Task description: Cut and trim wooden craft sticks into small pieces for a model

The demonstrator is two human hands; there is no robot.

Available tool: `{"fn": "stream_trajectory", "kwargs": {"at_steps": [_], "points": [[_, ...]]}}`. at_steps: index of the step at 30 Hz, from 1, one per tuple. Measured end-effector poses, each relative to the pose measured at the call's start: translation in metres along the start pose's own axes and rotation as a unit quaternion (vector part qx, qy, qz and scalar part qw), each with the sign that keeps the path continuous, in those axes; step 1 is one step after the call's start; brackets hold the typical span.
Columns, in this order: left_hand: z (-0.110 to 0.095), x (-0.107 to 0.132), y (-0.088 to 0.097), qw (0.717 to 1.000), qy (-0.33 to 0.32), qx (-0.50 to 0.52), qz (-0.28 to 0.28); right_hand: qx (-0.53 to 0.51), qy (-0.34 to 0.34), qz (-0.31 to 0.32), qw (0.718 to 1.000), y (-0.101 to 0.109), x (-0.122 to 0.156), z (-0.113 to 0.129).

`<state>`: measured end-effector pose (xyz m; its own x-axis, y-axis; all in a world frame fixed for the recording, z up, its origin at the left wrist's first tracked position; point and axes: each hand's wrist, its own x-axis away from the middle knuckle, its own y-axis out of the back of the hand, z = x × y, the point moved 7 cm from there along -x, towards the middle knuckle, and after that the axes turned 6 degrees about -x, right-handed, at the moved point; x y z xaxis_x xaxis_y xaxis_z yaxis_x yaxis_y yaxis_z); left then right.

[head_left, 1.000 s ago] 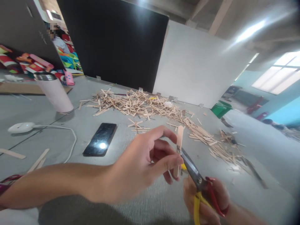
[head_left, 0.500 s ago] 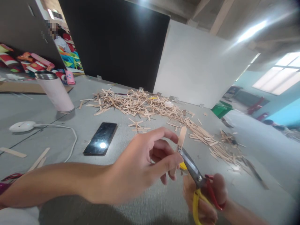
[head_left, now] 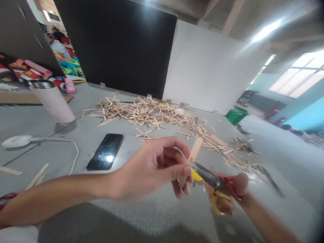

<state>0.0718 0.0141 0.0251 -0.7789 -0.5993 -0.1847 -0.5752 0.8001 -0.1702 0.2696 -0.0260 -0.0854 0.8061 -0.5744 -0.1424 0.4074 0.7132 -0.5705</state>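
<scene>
My left hand (head_left: 154,168) pinches a flat wooden craft stick (head_left: 195,147) between thumb and fingers, with the stick's rounded end pointing up and to the right. My right hand (head_left: 227,194) grips scissors (head_left: 210,177) that have one red and one yellow handle. The scissor blades meet the stick just beside my left fingertips. Both hands hover above the grey table (head_left: 162,216).
A big heap of wooden sticks (head_left: 152,113) spreads across the table's far side and trails off to the right. A black phone (head_left: 105,156), a white device with a cable (head_left: 16,141), a pink tumbler (head_left: 52,101) and a few loose sticks (head_left: 36,175) lie at the left.
The scissors have swung from steeply upright to nearly level, and my right hand has risen. The stick now tilts further right. The view has shifted slightly.
</scene>
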Motion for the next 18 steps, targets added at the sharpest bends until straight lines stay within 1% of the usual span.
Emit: {"fn": "stream_trajectory", "kwargs": {"at_steps": [1, 2, 3, 6, 8, 9, 10, 12, 13, 14, 16, 18], "points": [[-0.003, 0.000, -0.001, 1.000, -0.007, 0.010, 0.013, 0.022, 0.003, -0.006, 1.000, 0.000, -0.001, 0.002], [-0.006, 0.001, -0.001, 1.000, -0.015, 0.005, 0.013, 0.040, 0.010, -0.016, 0.999, 0.000, -0.001, 0.005], [-0.008, 0.002, 0.002, 1.000, -0.022, -0.014, -0.003, 0.052, 0.019, -0.028, 0.998, 0.001, -0.001, 0.008], [-0.013, 0.006, 0.013, 0.991, -0.038, -0.097, -0.082, 0.099, 0.049, -0.079, 0.991, -0.005, 0.002, 0.019], [-0.015, 0.009, 0.016, 0.984, -0.043, -0.133, -0.112, 0.179, 0.033, -0.111, 0.977, -0.020, 0.003, 0.023], [-0.015, 0.010, 0.017, 0.981, -0.044, -0.145, -0.121, 0.225, 0.017, -0.132, 0.965, -0.030, 0.002, 0.024], [-0.015, 0.011, 0.017, 0.978, -0.044, -0.156, -0.128, 0.266, 0.001, -0.171, 0.949, -0.038, 0.002, 0.026], [-0.015, 0.012, 0.017, 0.973, -0.046, -0.173, -0.143, 0.316, -0.001, -0.223, 0.922, -0.059, 0.001, 0.028], [-0.016, 0.012, 0.018, 0.971, -0.048, -0.179, -0.149, 0.346, -0.026, -0.229, 0.910, -0.068, -0.001, 0.023], [-0.016, 0.012, 0.018, 0.969, -0.052, -0.185, -0.152, 0.357, -0.028, -0.256, 0.898, -0.074, 0.000, 0.020], [-0.017, 0.012, 0.018, 0.966, -0.062, -0.198, -0.156, 0.352, -0.009, -0.268, 0.897, -0.082, 0.001, 0.013], [-0.016, 0.012, 0.018, 0.961, -0.066, -0.218, -0.158, 0.340, 0.003, -0.273, 0.900, -0.082, 0.004, 0.004]]}}
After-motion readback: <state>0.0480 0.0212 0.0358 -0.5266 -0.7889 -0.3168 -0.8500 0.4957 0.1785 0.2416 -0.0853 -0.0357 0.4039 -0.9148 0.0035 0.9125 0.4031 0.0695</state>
